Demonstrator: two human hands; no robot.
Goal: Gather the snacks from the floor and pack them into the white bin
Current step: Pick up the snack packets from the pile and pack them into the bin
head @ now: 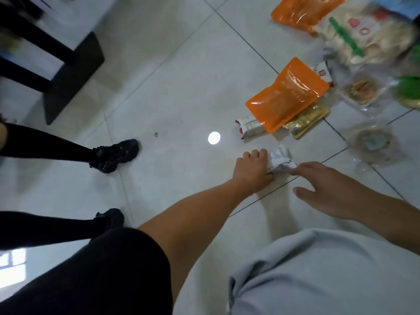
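The work looks to be at an early or middle stage, since many snacks lie on the pale tiled floor and the white bin is not in view, so what is already packed cannot be told.

At centre right of the frame, the left hand curls its fingers over one end of a crumpled white snack packet, which lies on the floor. The right hand is spread and relaxed, with one straight fingertip touching the packet's other end and nothing held. This packet seems to be the one being picked up now.

Above it, a glossy orange pouch lies partly over a gold foil packet and a small white and red packet. A second orange pouch sits at the top right, beside a large clear bag of pale crackers with a green strip. Two round clear-wrapped snacks lie along the right side, and a green packet shows at the right edge, blurred.

All of these are yet to be gathered, so most of the visible job is judged to remain.

At the left stand another person's legs in black shoes, with dark furniture in the upper left.
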